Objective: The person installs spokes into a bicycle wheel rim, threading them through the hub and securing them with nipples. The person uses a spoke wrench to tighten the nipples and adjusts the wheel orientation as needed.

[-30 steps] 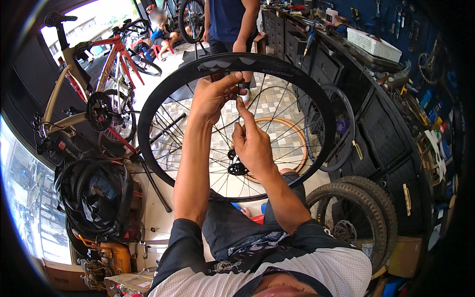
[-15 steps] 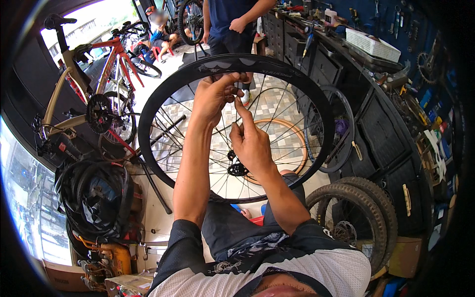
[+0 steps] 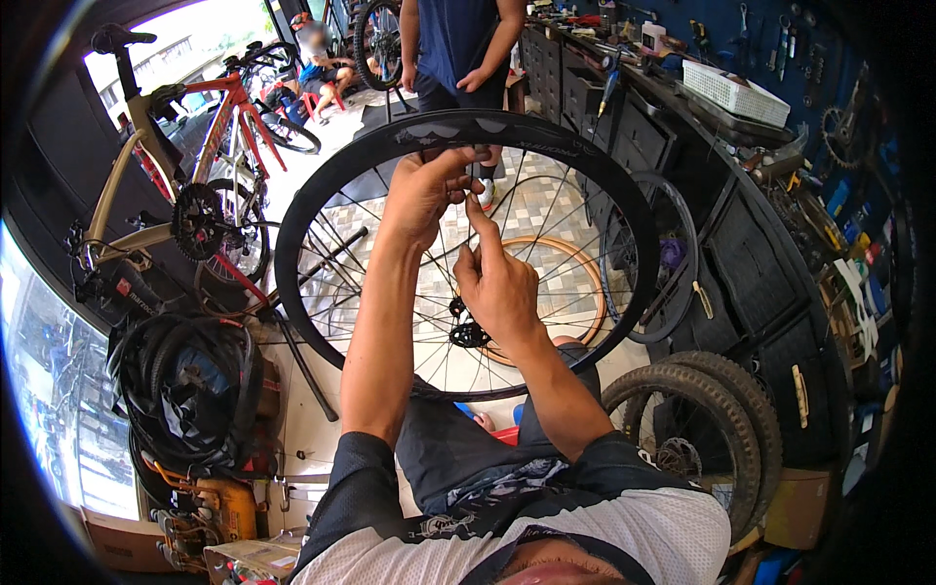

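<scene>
A black deep-rimmed bicycle wheel [image 3: 639, 229] stands before me, its thin spokes running to a dark hub [image 3: 469, 334]. My left hand [image 3: 425, 195] is up at the inside of the top rim, fingers bent together around a spot by a spoke; what they pinch is hidden. Just below and to the right is my right hand [image 3: 499, 288]. Its index finger points up along a spoke, the tip close under my left fingers. The thumb and other fingers are curled in, and whatever they hold is too small to make out.
A person [image 3: 458, 54] stands beyond the wheel. Bicycles [image 3: 210, 136] and a heap of black tyres [image 3: 185, 390] are on the left. Knobbly tyred wheels [image 3: 721, 409] lean at lower right, below black drawers [image 3: 760, 263]. A tan-edged hoop [image 3: 585, 263] shows behind the spokes.
The standing person's raised hand has dropped lower. My hands keep nearly the same place at the top of the wheel, shifting only slightly, and the wheel has barely moved.
</scene>
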`<state>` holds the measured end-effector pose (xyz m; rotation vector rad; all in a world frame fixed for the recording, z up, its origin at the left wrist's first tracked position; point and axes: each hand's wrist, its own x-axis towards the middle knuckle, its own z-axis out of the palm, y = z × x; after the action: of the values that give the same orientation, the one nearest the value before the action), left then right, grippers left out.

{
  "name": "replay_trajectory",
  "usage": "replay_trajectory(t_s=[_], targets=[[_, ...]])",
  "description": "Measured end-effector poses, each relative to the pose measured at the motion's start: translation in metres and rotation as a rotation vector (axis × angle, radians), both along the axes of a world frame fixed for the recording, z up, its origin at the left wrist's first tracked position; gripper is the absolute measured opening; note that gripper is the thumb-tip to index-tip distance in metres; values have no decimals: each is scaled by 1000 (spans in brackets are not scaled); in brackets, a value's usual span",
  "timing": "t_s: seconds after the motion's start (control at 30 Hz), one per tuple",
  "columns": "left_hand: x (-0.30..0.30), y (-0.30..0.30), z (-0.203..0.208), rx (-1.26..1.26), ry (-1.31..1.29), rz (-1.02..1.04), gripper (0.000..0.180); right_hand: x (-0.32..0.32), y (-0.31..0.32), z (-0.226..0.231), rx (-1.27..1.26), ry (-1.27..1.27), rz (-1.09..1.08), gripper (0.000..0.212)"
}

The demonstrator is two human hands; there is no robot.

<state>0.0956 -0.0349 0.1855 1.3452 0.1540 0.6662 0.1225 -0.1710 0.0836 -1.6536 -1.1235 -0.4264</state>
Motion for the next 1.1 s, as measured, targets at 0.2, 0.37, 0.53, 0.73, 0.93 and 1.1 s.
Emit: replay_trajectory(t_s=[0.2,0.37,0.53,0.73,0.93,1.1], targets=[[-1,-2,0,-22,16,16,29,-2,-2,3,-15,3,-8,72],[-4,-2,0,12,4,4,26,-2,-3,5,0,-20,-7,73],[-4,-7,3,-12,30,42,28,-2,-2,2,-12,-14,-6,73],[-6,-6,3,-48,-19,3,27,-2,-2,4,8,-37,-14,73],[-5,-9,4,-10,12,61,26,-3,-3,3,-1,-28,-10,71],[-8,-11,5,-34,-26,9,25,-3,-2,2,-2,-34,-12,72]])
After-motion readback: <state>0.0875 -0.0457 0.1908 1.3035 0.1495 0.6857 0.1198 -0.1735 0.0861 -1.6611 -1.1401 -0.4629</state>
